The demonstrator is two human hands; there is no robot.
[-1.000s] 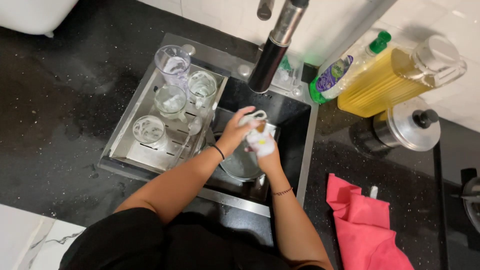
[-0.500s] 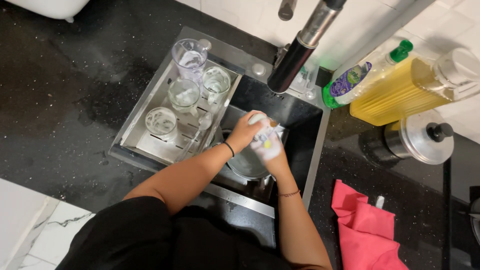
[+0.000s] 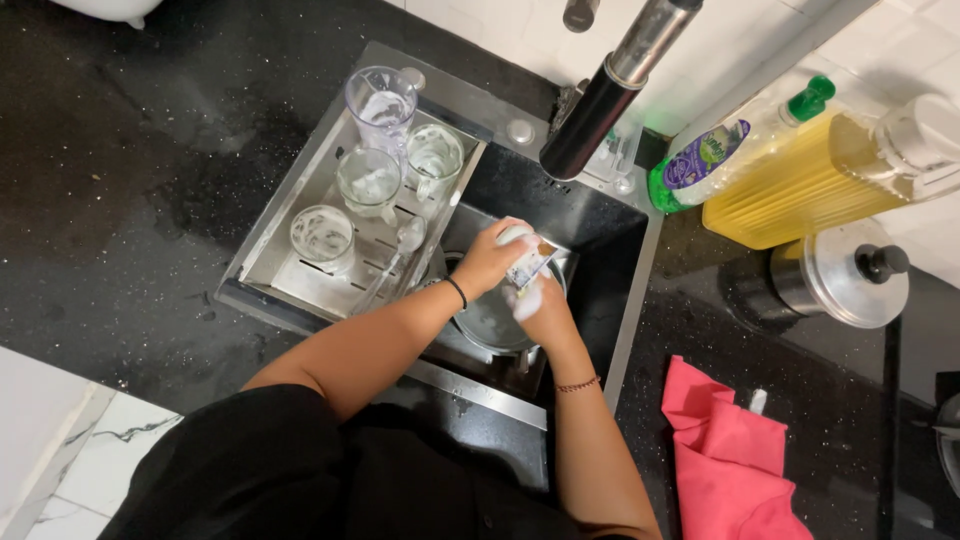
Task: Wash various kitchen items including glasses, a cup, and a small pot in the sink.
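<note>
Both hands meet over the black sink (image 3: 610,240): the left hand (image 3: 492,258) and the soapy right hand (image 3: 540,305) are closed together on a small sponge (image 3: 530,262), just above a round metal pan (image 3: 490,322) in the basin. A steel drain tray (image 3: 290,270) holding glass cups (image 3: 368,180) crowds the sink's left edge, and the faucet (image 3: 610,95) overhangs the far rim. On the dark desk (image 3: 130,180), a pink cloth (image 3: 730,450) lies right of the sink, apart from it.
</note>
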